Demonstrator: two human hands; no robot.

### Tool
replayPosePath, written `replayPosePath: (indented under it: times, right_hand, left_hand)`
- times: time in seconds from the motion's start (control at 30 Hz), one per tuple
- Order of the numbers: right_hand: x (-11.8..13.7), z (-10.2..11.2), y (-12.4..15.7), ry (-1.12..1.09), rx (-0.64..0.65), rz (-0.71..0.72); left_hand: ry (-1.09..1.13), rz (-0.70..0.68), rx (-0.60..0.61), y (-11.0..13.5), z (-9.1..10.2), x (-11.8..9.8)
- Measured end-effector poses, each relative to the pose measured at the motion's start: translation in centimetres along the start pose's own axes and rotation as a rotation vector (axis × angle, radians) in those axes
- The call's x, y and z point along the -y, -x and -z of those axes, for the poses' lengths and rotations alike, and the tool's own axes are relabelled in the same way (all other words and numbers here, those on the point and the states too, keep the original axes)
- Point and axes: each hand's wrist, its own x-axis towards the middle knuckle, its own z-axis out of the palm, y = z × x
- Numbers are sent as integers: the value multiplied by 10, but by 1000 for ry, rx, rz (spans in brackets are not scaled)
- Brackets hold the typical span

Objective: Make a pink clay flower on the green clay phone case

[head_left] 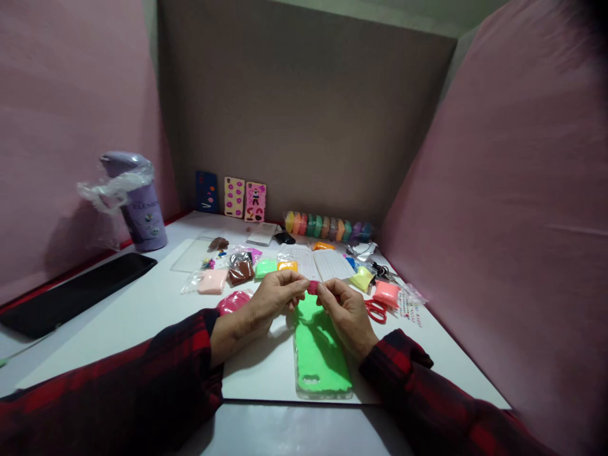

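1. The left hand (pixel 270 301) and right hand (pixel 349 313) meet fingertip to fingertip. Both are pinched closed on one small dark-pink lump of soft clay (pixel 312 288), held between thumbs and forefingers.
2. The lump is lifted off the table, just above the top end of a clear phone case spread with bright green clay (pixel 318 354). The case lies flat on the white board (pixel 156 310) between the wrists.
3. Red-handled scissors (pixel 377 310) lie just beside the right hand, and a pink clay packet (pixel 232 302) sits by the left wrist.
4. Further back, a row of coloured round clay tubs (pixel 327 226) lines the rear wall.
5. A purple cup wrapped in clear plastic (pixel 142 209) stands far left.
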Motion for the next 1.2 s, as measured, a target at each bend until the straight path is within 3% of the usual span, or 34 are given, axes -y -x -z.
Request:
replayPosePath:
  times: [0.4, 0.67, 1.2]
  right_hand:
    - [1, -1, 0, -47, -2, -44]
    - [4, -1, 1, -50, -5, -76]
    - [2, 1, 2, -107, 21, -207]
  left_hand:
    - [-14, -3, -24, -2, 1, 1]
    - [-53, 66, 45, -7, 5, 11]
    - [-17, 108, -16, -6, 6, 2]
